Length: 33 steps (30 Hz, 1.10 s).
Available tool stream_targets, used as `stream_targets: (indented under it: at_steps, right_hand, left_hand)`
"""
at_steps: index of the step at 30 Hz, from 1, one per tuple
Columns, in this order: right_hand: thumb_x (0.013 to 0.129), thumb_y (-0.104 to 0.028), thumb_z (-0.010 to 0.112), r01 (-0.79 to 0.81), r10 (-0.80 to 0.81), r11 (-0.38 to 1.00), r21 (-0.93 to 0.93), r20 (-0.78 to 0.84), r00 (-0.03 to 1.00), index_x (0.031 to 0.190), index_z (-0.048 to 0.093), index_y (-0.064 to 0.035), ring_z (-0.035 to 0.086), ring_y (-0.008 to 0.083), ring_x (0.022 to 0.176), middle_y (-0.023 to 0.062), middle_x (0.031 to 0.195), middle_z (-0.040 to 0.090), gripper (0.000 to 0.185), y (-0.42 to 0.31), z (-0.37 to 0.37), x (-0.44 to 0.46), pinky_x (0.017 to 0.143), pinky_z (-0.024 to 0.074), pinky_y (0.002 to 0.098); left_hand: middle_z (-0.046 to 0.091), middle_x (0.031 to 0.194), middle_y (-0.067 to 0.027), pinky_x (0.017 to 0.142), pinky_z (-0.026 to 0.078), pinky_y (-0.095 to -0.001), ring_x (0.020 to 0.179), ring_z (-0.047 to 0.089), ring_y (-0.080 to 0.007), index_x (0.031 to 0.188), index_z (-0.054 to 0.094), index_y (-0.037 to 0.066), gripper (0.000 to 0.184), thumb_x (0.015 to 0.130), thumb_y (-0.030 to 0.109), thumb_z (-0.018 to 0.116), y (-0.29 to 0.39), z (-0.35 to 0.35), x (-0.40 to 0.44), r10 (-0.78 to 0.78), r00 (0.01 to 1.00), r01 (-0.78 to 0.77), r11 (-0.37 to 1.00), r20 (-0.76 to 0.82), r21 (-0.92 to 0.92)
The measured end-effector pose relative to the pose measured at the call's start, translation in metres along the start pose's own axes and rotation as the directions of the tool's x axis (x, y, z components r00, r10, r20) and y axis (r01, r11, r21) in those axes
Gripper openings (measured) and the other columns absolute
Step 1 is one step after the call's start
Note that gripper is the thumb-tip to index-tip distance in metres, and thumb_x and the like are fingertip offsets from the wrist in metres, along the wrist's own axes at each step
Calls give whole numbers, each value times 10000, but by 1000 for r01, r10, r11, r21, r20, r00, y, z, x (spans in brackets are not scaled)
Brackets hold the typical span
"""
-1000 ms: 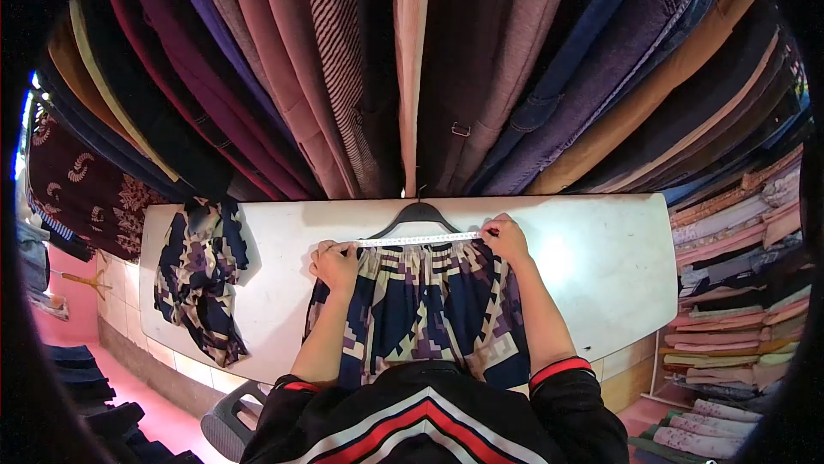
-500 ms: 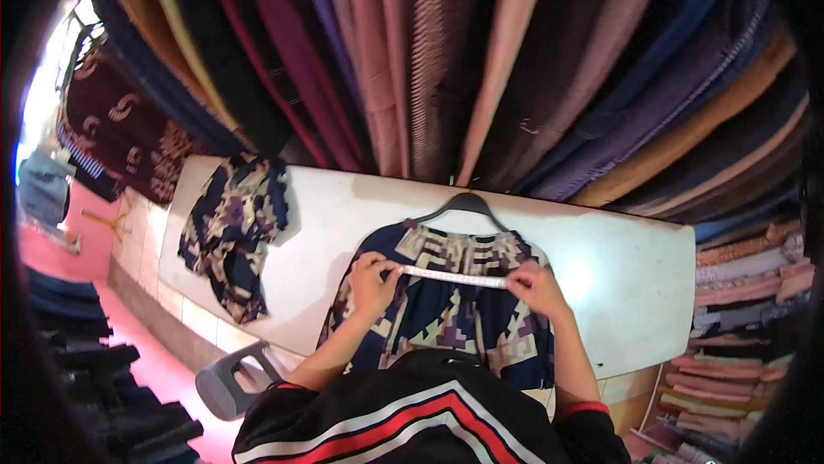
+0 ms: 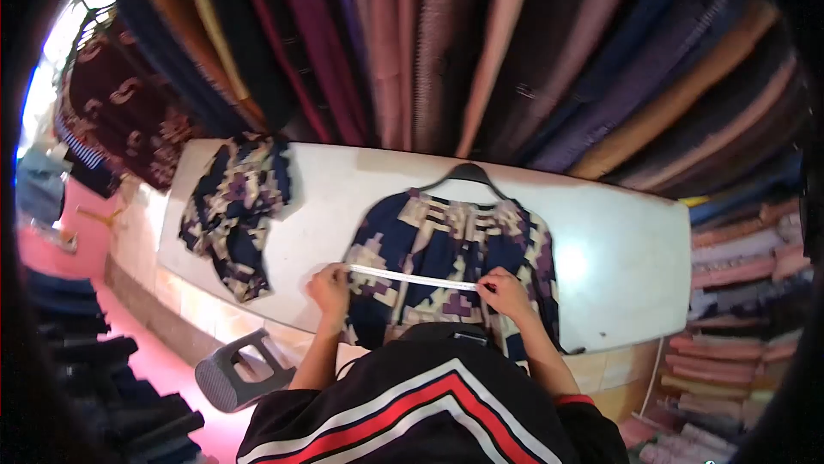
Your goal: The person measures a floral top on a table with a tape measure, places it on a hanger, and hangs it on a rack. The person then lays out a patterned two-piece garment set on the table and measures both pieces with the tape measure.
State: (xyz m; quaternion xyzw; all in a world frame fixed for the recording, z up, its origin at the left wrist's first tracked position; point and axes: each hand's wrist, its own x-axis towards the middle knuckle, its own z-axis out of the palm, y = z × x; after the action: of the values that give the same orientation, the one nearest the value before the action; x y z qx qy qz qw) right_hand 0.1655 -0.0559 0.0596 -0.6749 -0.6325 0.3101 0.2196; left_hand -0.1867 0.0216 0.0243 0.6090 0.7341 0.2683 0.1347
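A white tape measure (image 3: 412, 279) is stretched between my two hands across a patterned blouse (image 3: 468, 236) in navy, cream and purple. My left hand (image 3: 330, 289) pinches one end, just past the blouse's left edge. Over the blouse's right part, my right hand (image 3: 506, 291) pinches the other end. The blouse lies spread on the white table (image 3: 618, 258), with a black hanger (image 3: 468, 174) in its neck. Its lower edge is hidden by my body and cap.
A crumpled cloth (image 3: 236, 206) in the same pattern lies at the table's left. Hanging fabrics (image 3: 403, 43) line the back edge. Folded cloths (image 3: 730, 335) are stacked at right. A grey stool (image 3: 240, 369) stands at lower left, near dark folded clothes (image 3: 129, 369).
Both hands have shifted left and lower on the blouse, carrying the taut tape from below the neckline to the middle. The stretch between the hands is somewhat longer.
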Motion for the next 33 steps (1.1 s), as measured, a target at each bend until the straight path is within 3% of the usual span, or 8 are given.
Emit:
stream_targets:
  at_steps: [2, 4, 8, 9, 14, 26, 29, 33]
  right_hand:
    - [774, -261, 625, 43, -42, 998, 44, -9, 999, 828, 680, -85, 597, 305, 776, 122, 809, 590, 192, 9, -1, -3, 698, 483, 380]
    - [771, -271, 626, -61, 61, 998, -13, 29, 998, 848, 686, -95, 604, 319, 802, 127, 838, 600, 202, 12, -11, -10, 714, 488, 383]
    - [763, -272, 658, -37, 39, 989, -145, 12, 999, 811, 688, -79, 603, 278, 753, 116, 757, 606, 202, 66, -42, -23, 665, 481, 353]
    - [755, -281, 662, -165, 165, 976, -139, -12, 986, 820, 690, -82, 606, 273, 759, 116, 753, 618, 211, 67, -61, -29, 672, 485, 346]
    - [737, -274, 664, -358, 319, 897, -258, -184, 930, 807, 706, -107, 615, 261, 704, 126, 744, 643, 186, 117, -115, -46, 643, 494, 348]
    - [728, -287, 636, -339, 270, 871, -354, -230, 935, 755, 703, -174, 625, 284, 741, 124, 792, 621, 134, 135, -110, -47, 649, 494, 388]
    - [758, -352, 638, -310, 213, 856, -414, -264, 941, 783, 701, -177, 609, 240, 712, 83, 725, 621, 187, 135, -108, -49, 576, 460, 367]
    - [736, -292, 679, -361, 287, 886, -291, -267, 920, 817, 681, -106, 619, 279, 748, 133, 779, 608, 203, 124, -107, -46, 647, 491, 388]
  left_hand:
    - [645, 693, -89, 612, 408, -402, 637, 610, -267, 824, 687, 133, 88, 763, 148, 625, -8, 4, 3, 21, 1000, -21, 998, 2, -64]
    - [642, 674, -103, 562, 448, -367, 599, 619, -254, 811, 684, 119, 64, 774, 143, 638, -13, 7, 6, 47, 999, -48, 997, -17, -68]
    - [660, 701, -99, 578, 469, -347, 606, 630, -242, 798, 683, 95, 80, 788, 169, 653, -25, 13, 15, -95, 995, 98, 990, 26, -106]
    - [669, 720, -96, 592, 474, -344, 626, 639, -240, 805, 683, 86, 99, 794, 180, 653, -26, 14, 17, -97, 994, 100, 991, 45, -88]
    - [675, 731, -87, 607, 481, -338, 647, 648, -241, 823, 688, 88, 106, 794, 183, 651, -27, 14, 19, -127, 989, 131, 990, 74, -50]
    - [677, 740, -88, 619, 483, -336, 657, 649, -239, 842, 688, 79, 119, 803, 182, 642, -19, 10, 18, -133, 989, 135, 990, 72, -32]
    - [675, 738, -91, 617, 480, -338, 654, 646, -239, 846, 687, 77, 123, 808, 183, 639, -17, 10, 18, -140, 988, 140, 990, 60, 5]
    - [668, 724, -100, 611, 478, -351, 640, 640, -251, 848, 681, 71, 129, 826, 185, 624, -26, 16, 17, -91, 994, 96, 991, 55, -97]
